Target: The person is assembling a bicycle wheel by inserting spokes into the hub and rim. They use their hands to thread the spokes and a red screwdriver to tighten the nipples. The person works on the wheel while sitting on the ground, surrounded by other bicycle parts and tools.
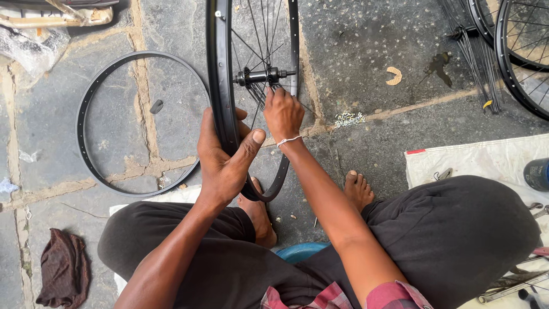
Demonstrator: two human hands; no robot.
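A black bicycle wheel rim point(219, 68) stands upright on edge in front of me, with thin spokes running to a metal hub point(258, 75) at its middle. My left hand point(224, 154) grips the rim's near left side, thumb pressed over its edge. My right hand point(282, 114) reaches inside the wheel just below the hub, fingers closed on the spokes there. A thin white band circles my right wrist. My feet rest on the stone floor under the wheel.
A bare black rim point(87, 103) lies flat on the paving at left. A small pile of spoke nipples point(349, 119) sits right of the wheel. Loose spokes point(477, 57) and more wheels point(523, 51) are at top right. White cloth point(486, 160) holds tools; a brown rag point(63, 269) lies at lower left.
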